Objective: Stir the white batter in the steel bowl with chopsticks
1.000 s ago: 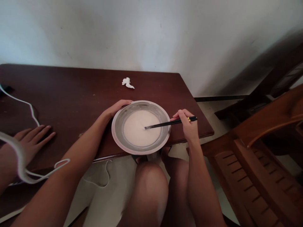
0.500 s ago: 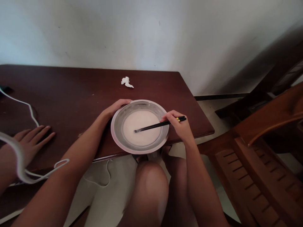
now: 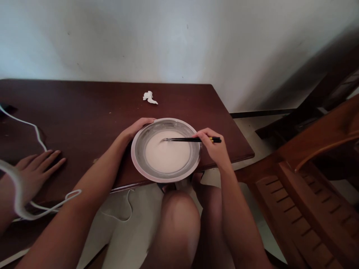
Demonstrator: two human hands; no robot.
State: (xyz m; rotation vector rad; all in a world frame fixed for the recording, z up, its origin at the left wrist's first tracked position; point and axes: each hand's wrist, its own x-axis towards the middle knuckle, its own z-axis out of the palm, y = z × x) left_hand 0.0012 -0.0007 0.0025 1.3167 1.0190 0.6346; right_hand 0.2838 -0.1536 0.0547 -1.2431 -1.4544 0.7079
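A round metal bowl (image 3: 139, 161) holding white liquid (image 3: 168, 155) stands near the front edge of a dark wooden table (image 3: 84, 116). My left hand (image 3: 137, 127) curls around the bowl's far left rim and holds it. My right hand (image 3: 214, 147) is closed on a pair of black chopsticks (image 3: 190, 140) with yellow bands near the top. The chopsticks lie almost level, and their tips dip into the liquid at the bowl's far side.
Another person's hand (image 3: 35, 170) rests flat on the table at the left, beside a white cable (image 3: 28, 127). A crumpled white tissue (image 3: 149, 97) lies further back. Wooden chairs (image 3: 308, 179) stand to the right. My knees (image 3: 179, 220) are below the table edge.
My right hand has swung the chopsticks around inside the bowl: their tips went from the middle to the left and then to the far side. My left hand and the bowl stayed put.
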